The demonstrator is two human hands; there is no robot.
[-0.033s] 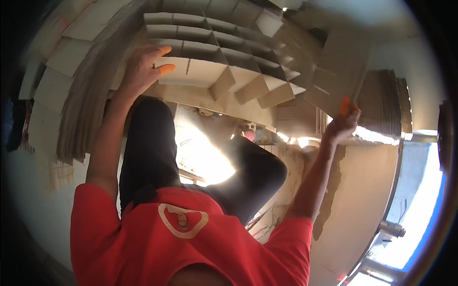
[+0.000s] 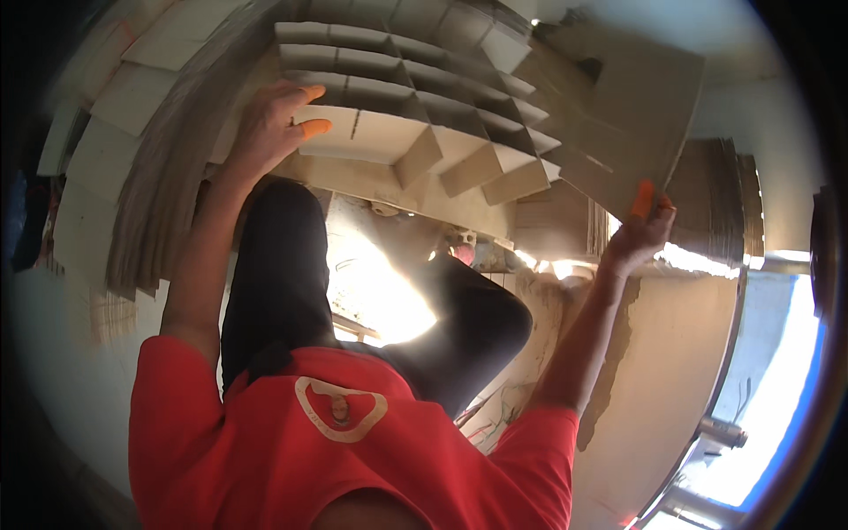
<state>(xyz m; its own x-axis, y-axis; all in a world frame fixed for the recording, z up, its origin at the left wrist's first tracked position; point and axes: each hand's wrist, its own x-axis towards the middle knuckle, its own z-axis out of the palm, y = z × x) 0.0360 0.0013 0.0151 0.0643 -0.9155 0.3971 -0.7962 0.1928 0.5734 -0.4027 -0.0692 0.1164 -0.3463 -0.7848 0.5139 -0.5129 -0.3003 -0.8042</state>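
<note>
A cardboard divider grid (image 2: 371, 132), made of crossed slotted strips, stands in front of me at the top middle. At its left end is my left hand (image 2: 276, 128), with orange covers on the thumb and forefinger. Those two fingers are apart, the thumb over the front strip and the forefinger above it; whether they press on the card is unclear. To the right of the grid, my right hand (image 2: 643, 231) grips the lower corner of a flat cardboard sheet (image 2: 640, 115). An orange cover shows on that hand too. The sheet is slightly blurred, and its left part comes close to the grid's right end.
A long row of stacked cardboard strips (image 2: 168, 168) curves along the left. Another cardboard stack (image 2: 707, 199) stands at the right, behind my right hand. Below the grid runs a board edge (image 2: 397, 190), above my bent legs (image 2: 274, 265). Bright light falls between them.
My right hand and the cardboard sheet have shifted slightly to the right, and the sheet looks sharper. The grid sits a little farther right in view. My left hand keeps its pose.
</note>
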